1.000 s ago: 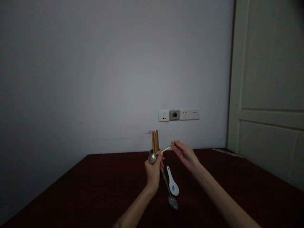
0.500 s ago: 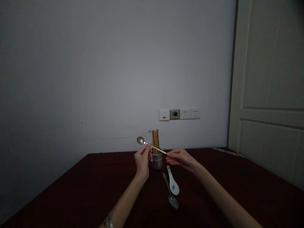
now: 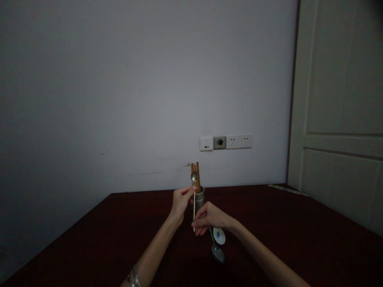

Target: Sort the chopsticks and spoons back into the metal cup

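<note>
Between both hands a long-handled metal spoon [image 3: 194, 177] stands nearly upright, its bowl at the top. My left hand [image 3: 181, 201] pinches the handle just below the bowl, and my right hand [image 3: 208, 218] pinches it near the lower end. Behind the spoon is a grey metal holder [image 3: 200, 198] with several wooden chopsticks [image 3: 198, 175] in it, partly covered by the hands. Below my right hand lie a white ceramic spoon [image 3: 220, 236] with a blue mark and a dark metal spoon [image 3: 218, 254]; my hand hides their handles in part.
The dark red table [image 3: 119, 231] meets a pale wall at the back. Wall sockets [image 3: 239, 141] sit above its far edge. A thin flat strip [image 3: 287, 189] lies at the back right, near a white panelled door [image 3: 338, 119].
The held spoon has turned from slanting sideways to nearly upright. My right hand has come down and left, now covering the ceramic spoon's handle; my left hand has shifted slightly.
</note>
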### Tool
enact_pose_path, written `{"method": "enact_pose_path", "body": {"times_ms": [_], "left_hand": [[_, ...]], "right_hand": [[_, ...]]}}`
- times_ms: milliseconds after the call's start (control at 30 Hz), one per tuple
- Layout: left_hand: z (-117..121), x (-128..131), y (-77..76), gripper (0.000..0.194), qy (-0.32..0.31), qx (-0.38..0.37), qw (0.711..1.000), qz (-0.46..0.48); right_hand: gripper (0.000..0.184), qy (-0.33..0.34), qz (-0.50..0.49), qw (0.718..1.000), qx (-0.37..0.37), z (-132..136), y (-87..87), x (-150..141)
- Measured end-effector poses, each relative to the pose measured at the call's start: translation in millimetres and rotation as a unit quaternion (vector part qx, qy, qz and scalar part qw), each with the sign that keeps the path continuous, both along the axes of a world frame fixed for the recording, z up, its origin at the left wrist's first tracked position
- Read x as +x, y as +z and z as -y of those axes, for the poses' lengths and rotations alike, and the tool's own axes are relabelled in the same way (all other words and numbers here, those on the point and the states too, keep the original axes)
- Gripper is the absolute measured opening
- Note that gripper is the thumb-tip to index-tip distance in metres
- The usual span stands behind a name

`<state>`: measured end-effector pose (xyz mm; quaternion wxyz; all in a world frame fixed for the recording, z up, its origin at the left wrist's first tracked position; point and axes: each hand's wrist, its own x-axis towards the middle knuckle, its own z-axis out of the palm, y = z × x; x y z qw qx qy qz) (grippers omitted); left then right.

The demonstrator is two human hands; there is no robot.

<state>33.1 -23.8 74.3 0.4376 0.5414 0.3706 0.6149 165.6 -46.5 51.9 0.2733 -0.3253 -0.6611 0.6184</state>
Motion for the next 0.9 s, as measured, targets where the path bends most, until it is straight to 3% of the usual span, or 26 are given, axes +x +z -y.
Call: {"method": "enact_pose_path", "body": {"times_ms": [267,500,667,800,900], "left_hand": [[-1,-3,2.2,0.031,-0.019,0.002,1.0,-0.011],[-8,-16,5.3,0.03,0.017,-0.013,1.0,-0.003],[-21,-27,24.1,0.028,0.075,-0.006,0.997,-0.008],[-45,-26,52.0,0.026,0.087,0.028,0.995,-0.048],[-65,-20,69.1,0.024,0.09,0.057,0.991,-0.08]], "right_hand": [[0.029,-0.001,0.017,1.0,0.02,-3,-5.3,-1],[0.04,-0.034,0.008,0.998,0.055,-10,0.8,10],[0.04,-0.203,-0.043,0.977,0.055,-42,-7.8,55],[0.03,-0.359,-0.093,0.929,0.015,-67,-38.1,103],[0.024,-0.429,-0.131,0.894,-0.02,-76,-64.3,132]]}}
